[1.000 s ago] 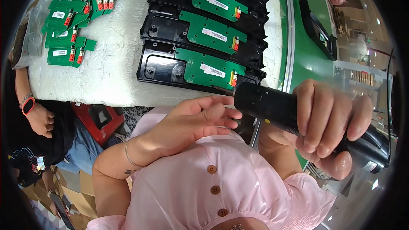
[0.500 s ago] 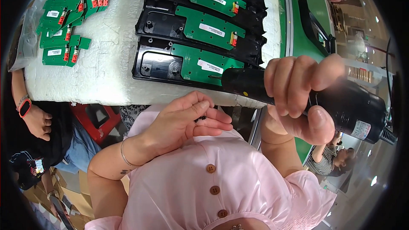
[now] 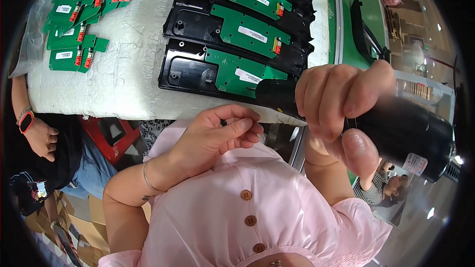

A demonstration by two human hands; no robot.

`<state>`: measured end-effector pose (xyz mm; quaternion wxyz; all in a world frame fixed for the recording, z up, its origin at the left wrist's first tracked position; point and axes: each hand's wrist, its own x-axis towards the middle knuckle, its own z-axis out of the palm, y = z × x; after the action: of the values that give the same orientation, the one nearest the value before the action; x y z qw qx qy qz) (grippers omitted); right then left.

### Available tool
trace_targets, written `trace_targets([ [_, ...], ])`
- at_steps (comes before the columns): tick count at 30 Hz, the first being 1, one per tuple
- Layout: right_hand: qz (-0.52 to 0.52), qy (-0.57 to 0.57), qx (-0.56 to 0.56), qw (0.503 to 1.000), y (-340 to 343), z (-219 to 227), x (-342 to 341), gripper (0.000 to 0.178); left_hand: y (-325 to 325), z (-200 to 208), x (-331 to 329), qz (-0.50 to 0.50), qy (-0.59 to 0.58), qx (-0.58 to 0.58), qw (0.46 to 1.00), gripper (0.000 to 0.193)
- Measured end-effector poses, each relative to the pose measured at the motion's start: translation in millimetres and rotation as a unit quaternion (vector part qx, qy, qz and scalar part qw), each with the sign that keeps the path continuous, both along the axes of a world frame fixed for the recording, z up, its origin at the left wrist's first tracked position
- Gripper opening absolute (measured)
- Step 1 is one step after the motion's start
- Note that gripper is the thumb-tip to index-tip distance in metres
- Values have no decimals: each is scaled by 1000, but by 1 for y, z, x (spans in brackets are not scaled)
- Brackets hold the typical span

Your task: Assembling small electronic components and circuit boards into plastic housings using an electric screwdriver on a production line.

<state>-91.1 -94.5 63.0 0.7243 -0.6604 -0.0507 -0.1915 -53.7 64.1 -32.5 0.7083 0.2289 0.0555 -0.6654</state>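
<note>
My right hand (image 3: 341, 106) is wrapped round a black electric screwdriver (image 3: 413, 131), held nearly level. Its bit points left and meets the lower part of a green circuit board (image 3: 227, 69); the exact contact spot is hard to see. That board lies in the nearest black plastic panel (image 3: 184, 76), at the near edge of the table. Below the panel, my left hand (image 3: 220, 131) is half closed, palm up, with curled fingers. Small black screws showed on those fingers a moment earlier; the fingers now hide them.
More black panels with green boards (image 3: 252, 32) line up behind the nearest one. A pile of loose green boards (image 3: 64, 42) covers the table's far left on white foam (image 3: 126, 76). Another person's hand (image 3: 42, 138) hangs at the left edge. A red stool (image 3: 111, 141) stands below.
The fingers of my left hand have curled inward, covering the small black screws. My right hand and the screwdriver have shifted slightly left, and the screwdriver's rear end has dipped.
</note>
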Motion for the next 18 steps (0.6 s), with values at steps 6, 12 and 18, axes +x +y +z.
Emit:
trace_targets([
  [6,54,-31,4,998,-6,18,11,27,-6,6,0,-2,41,6,999,21],
  [12,198,-62,-18,978,0,-2,53,30,5,-3,1,-4,62,-14,998,30],
  [18,107,-2,10,994,16,-3,52,29,19,-1,5,28,39,-24,999,35],
])
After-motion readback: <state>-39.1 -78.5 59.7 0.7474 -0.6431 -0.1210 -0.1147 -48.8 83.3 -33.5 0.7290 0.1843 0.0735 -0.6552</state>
